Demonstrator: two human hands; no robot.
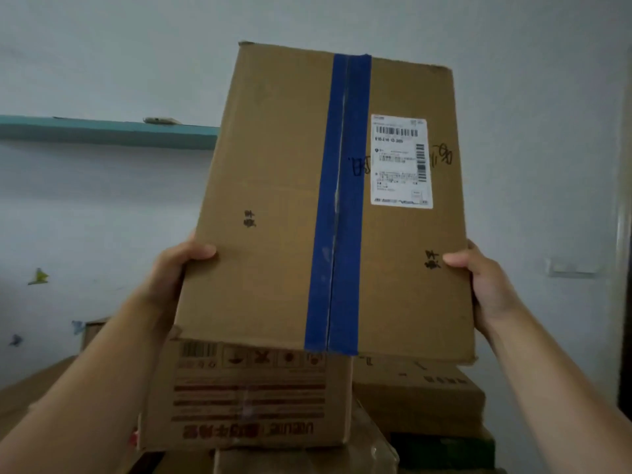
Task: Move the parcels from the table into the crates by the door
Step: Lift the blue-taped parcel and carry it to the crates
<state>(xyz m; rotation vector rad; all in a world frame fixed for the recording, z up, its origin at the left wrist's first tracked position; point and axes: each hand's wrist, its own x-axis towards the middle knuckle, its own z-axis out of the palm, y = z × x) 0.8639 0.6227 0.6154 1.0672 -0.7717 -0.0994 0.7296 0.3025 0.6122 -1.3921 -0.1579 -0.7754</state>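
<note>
Two bare hands hold a large cardboard parcel (290, 200) up in front of the camera. The left hand (171, 268) grips its left edge at about 8 o'clock and the right hand (485, 285) grips its right edge at about 4 o'clock. Each thumb presses on the near face; the fingers are hidden behind the box. The hands sit at roughly the same height, low on the parcel, so most of its bulk rises above them toward 12 o'clock. Neither hand looks nearer. The long axis runs from 6 to 12 o'clock, leaning slightly right at the top, and a strip of blue tape (342, 200) follows it. A white shipping label (400, 162) sits at 2 o'clock from the centre. The lower edge hangs just above, perhaps touching, a printed carton (246, 395) at 6 o'clock, with a flatter carton (417, 395) beside it at 5 o'clock and more boxes beneath. Behind is a pale wall with a teal shelf (102, 131) at 9 o'clock and a wall switch (574, 268) at 3 o'clock. No crates or door are clearly visible, so carrying likely means turning away first.
</note>
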